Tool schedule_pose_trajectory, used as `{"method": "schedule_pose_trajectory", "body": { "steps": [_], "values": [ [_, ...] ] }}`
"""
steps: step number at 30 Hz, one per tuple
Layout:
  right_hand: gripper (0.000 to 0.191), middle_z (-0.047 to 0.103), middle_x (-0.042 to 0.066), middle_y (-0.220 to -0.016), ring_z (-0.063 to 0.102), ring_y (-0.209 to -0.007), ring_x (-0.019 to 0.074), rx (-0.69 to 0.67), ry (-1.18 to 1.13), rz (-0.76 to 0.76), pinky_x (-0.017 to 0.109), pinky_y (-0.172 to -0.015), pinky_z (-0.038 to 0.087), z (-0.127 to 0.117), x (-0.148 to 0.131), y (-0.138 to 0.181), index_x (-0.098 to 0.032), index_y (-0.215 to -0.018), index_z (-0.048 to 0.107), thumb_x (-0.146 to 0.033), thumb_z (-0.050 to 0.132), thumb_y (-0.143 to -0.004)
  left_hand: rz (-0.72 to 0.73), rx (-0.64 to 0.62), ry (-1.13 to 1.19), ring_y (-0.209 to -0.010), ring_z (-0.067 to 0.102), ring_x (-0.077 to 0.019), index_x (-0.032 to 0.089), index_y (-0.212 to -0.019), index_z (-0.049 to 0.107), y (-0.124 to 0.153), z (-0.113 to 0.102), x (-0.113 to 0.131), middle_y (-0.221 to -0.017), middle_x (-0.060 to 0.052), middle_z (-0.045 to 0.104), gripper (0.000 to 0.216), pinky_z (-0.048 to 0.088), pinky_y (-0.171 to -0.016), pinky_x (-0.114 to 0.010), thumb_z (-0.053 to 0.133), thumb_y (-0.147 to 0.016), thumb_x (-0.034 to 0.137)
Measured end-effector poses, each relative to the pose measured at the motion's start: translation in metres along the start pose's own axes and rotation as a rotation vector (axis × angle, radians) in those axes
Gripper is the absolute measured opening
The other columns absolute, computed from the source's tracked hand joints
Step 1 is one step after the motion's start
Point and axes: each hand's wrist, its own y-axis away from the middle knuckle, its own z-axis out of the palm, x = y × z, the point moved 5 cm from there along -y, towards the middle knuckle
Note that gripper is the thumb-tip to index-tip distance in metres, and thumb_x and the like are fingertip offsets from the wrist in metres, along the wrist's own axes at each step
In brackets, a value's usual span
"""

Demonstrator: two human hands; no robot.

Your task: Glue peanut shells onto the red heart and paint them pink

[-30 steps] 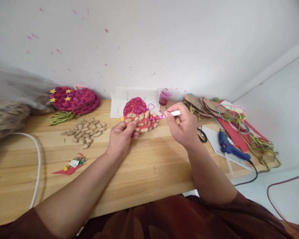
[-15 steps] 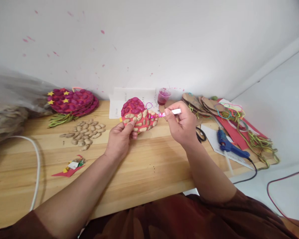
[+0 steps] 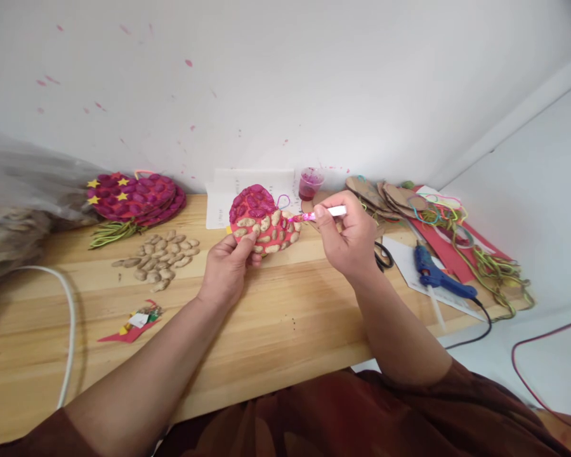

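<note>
My left hand (image 3: pixel 231 263) pinches the lower left edge of a red disc covered with peanuts (image 3: pixel 261 230), tilted up off the table. Magenta paint coats the peanuts on its upper left part; the others are still tan. A paintbrush (image 3: pixel 333 211) with a white handle and magenta-stained end is gripped between the thumb and fingers of my right hand (image 3: pixel 347 235). Its tip touches, or nearly touches, the peanuts at the disc's right side. Just behind stands a clear plastic cup (image 3: pixel 311 184) with magenta liquid, beside a sheet of paper (image 3: pixel 219 202).
Loose peanuts (image 3: pixel 159 257) lie left on the wooden table (image 3: pixel 266 330), near finished magenta discs (image 3: pixel 137 198) with yellow stars. A bag of peanuts (image 3: pixel 9 228) stands far left. Right are cardboard discs (image 3: pixel 375 198), black scissors (image 3: pixel 384 255), a blue glue gun (image 3: pixel 440 279) and green yarn (image 3: pixel 497 279).
The brush tip has shifted slightly along the disc's upper right side. My left hand keeps its hold on the disc. The whole view has moved a little.
</note>
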Motion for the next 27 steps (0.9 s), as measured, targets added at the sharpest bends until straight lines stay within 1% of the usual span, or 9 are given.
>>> {"method": "schedule_pose_trajectory", "body": {
  "steps": [6, 11, 17, 22, 24, 27],
  "values": [
    [0.018, 0.06, -0.003, -0.069, 0.047, -0.057, 0.0109, -0.01, 0.032, -0.029, 0.027, -0.057, 0.038, 0.0003, -0.002, -0.0002, -0.022, -0.088, 0.061, -0.037, 0.063, -0.099, 0.016, -0.006, -0.053, -0.05, 0.054, -0.0068, 0.015, -0.077, 0.07, 0.0007, -0.0008, -0.0004, -0.067, 0.001, 0.067, 0.04, 0.045, -0.049, -0.019, 0.094, -0.064, 0.044],
    [0.017, 0.059, -0.003, -0.068, 0.048, -0.057, 0.0101, -0.015, 0.008, -0.041, 0.026, -0.057, 0.037, -0.0001, -0.0042, -0.0002, -0.022, -0.088, 0.06, -0.034, 0.062, -0.099, 0.018, -0.005, -0.065, -0.051, 0.054, -0.0069, 0.015, -0.077, 0.07, 0.0016, -0.0002, 0.0003, -0.069, 0.001, 0.068, 0.04, 0.046, -0.05, -0.019, 0.094, -0.065, 0.045],
    [0.018, 0.06, -0.003, -0.07, 0.048, -0.058, 0.0109, -0.023, 0.025, -0.058, 0.027, -0.057, 0.038, -0.0005, -0.0052, -0.0006, -0.022, -0.088, 0.061, -0.035, 0.063, -0.099, 0.089, -0.029, -0.119, -0.054, 0.055, -0.0082, 0.016, -0.078, 0.072, 0.0013, -0.0009, 0.0002, -0.069, 0.001, 0.067, 0.033, 0.046, -0.053, -0.02, 0.09, -0.071, 0.044],
    [0.017, 0.059, -0.004, -0.067, 0.045, -0.053, 0.0099, -0.004, 0.023, -0.051, 0.026, -0.054, 0.037, -0.0027, -0.0053, -0.0008, -0.022, -0.087, 0.06, -0.035, 0.063, -0.099, 0.134, -0.045, -0.168, -0.056, 0.055, -0.0095, 0.017, -0.081, 0.074, 0.0003, -0.0033, -0.0011, -0.068, 0.0, 0.068, 0.028, 0.046, -0.055, -0.021, 0.086, -0.076, 0.042],
    [0.016, 0.061, -0.004, -0.069, 0.046, -0.054, 0.0099, -0.003, 0.022, -0.062, 0.026, -0.055, 0.038, -0.0031, -0.006, -0.0009, -0.022, -0.088, 0.06, -0.034, 0.063, -0.099, 0.145, -0.045, -0.175, -0.055, 0.055, -0.0097, 0.017, -0.08, 0.074, 0.0004, -0.0036, -0.0008, -0.068, 0.0, 0.068, 0.027, 0.046, -0.055, -0.021, 0.085, -0.077, 0.041],
    [0.016, 0.063, -0.002, -0.073, 0.05, -0.059, 0.0112, -0.037, 0.034, -0.08, 0.027, -0.058, 0.04, -0.0021, -0.0077, -0.0008, -0.022, -0.089, 0.061, -0.034, 0.062, -0.099, 0.149, -0.042, -0.183, -0.055, 0.055, -0.01, 0.017, -0.079, 0.074, 0.0006, -0.0034, -0.0003, -0.067, 0.0, 0.067, 0.027, 0.046, -0.055, -0.021, 0.085, -0.077, 0.042]
  ]
}}
